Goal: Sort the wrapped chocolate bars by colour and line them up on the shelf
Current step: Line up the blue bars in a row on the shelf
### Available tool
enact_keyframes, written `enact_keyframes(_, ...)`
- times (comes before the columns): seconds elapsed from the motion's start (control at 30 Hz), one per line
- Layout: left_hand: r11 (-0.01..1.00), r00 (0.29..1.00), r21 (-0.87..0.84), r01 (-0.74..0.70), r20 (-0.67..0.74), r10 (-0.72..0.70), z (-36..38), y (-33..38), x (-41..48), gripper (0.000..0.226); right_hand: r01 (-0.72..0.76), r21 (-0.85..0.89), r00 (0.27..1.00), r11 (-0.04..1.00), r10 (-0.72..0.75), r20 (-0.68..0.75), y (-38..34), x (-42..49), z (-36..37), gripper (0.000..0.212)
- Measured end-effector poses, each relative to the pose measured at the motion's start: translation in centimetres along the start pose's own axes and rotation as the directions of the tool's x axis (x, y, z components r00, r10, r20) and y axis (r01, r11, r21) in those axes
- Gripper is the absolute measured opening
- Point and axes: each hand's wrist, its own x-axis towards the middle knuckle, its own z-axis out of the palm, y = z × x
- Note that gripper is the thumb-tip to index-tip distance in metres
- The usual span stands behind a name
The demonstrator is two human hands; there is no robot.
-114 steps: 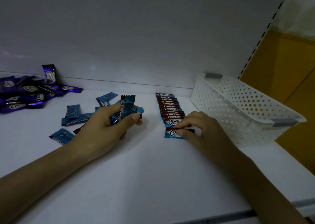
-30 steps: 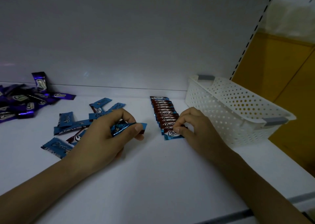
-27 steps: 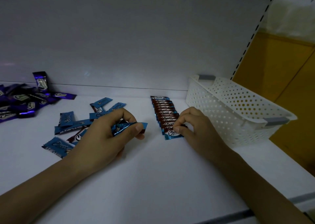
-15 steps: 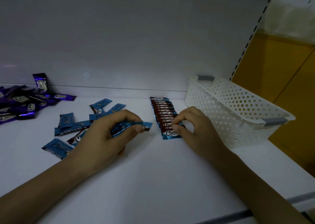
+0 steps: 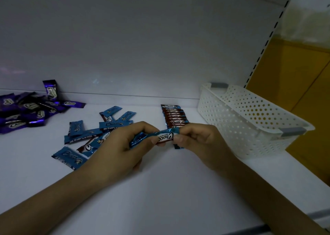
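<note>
Fingers of both hands meet on one blue chocolate bar (image 5: 163, 136), held just above the shelf (image 5: 160, 190) near its middle. The left hand (image 5: 119, 145) curls round the bar's left part with the thumb on top. More blue foil shows inside that hand, though I cannot tell how many bars it holds. The right hand (image 5: 201, 141) pinches the bar's right end between thumb and forefinger. The white "Choco" label faces up between the two grips.

Just behind the hands, a row of blue-and-brown bars (image 5: 174, 116) runs from the shelf's back edge toward the front, each one overlapping the next. The right hand covers its near end, and only a corner of foil peeks out below the fingers.

Left of the row, loose blue bars (image 5: 100, 127) lie scattered at all angles. Some overlap and some are partly hidden by the left hand. Toward the back left corner sits a heap of purple bars (image 5: 26, 113), with one upright purple bar (image 5: 50, 90) leaning on the back panel (image 5: 142, 47).

Right of the row, a white perforated basket (image 5: 232, 127) with grey handles stands near the shelf's right edge, set at an angle to the back edge. A yellow wall (image 5: 294, 91) shows beyond it.
</note>
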Motion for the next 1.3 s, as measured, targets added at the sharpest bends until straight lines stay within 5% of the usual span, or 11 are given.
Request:
enact_keyframes(0.17, 1.0, 1.0, 0.023, -0.015, 0.01, 0.015, 0.5, 0.2, -0.1, 0.025, 0.006, -0.091, 0.998, 0.996, 0.001, 0.069, -0.2, -0.2, 0.6, 0.024)
enact_keyframes(0.27, 0.999, 0.999, 0.026, -0.035, -0.038, 0.036, 0.2, 0.3, -0.1, 0.034, -0.077, 0.118, 0.993, 0.99, 0.087, -0.078, 0.0, 0.3, 0.0, 0.015)
enact_keyframes(0.37, 0.998, 0.995, 0.062, -0.015, -0.097, 0.021, -0.5, -0.2, -0.2, 0.017, -0.17, 0.287, 0.951, 0.943, 0.233, -0.202, 0.5, 0.6, -1.0, 0.023)
enact_keyframes(0.47, 0.992, 0.998, 0.128, -0.006, -0.057, 0.013, -0.6, -0.3, -0.3, 0.035, -0.191, 0.293, 0.917, 0.937, 0.276, -0.288, 0.7, 0.6, -1.3, 0.012)
enact_keyframes(0.57, 0.988, 0.998, 0.149, -0.034, -0.039, 0.04, -0.4, 0.1, -0.4, 0.043, -0.152, 0.186, 0.932, 0.971, 0.203, -0.299, 0.6, 0.3, -1.6, 0.015)
enact_keyframes(0.7, 0.991, 1.0, 0.134, -0.025, -0.011, 0.027, -0.4, 0.3, -0.5, 0.022, -0.045, -0.36, 0.965, 0.932, -0.053, -0.258, 0.9, -0.2, -2.0, 0.016)
enact_keyframes(0.93, 0.967, 0.997, 0.244, -0.079, 0.028, 0.074, -0.7, 0.0, -0.5, 0.032, -0.106, -0.503, 0.993, 0.858, 0.068, -0.093, 1.5, -0.5, -2.6, 0.01)
enact_keyframes(1.3, 0.955, 0.995, 0.281, -0.097, 0.012, 0.098, -0.7, 0.4, -0.6, 0.027, 0.002, -0.734, 1.0, 0.68, -0.022, -0.018, 2.2, -0.7, -2.8, 0.009)
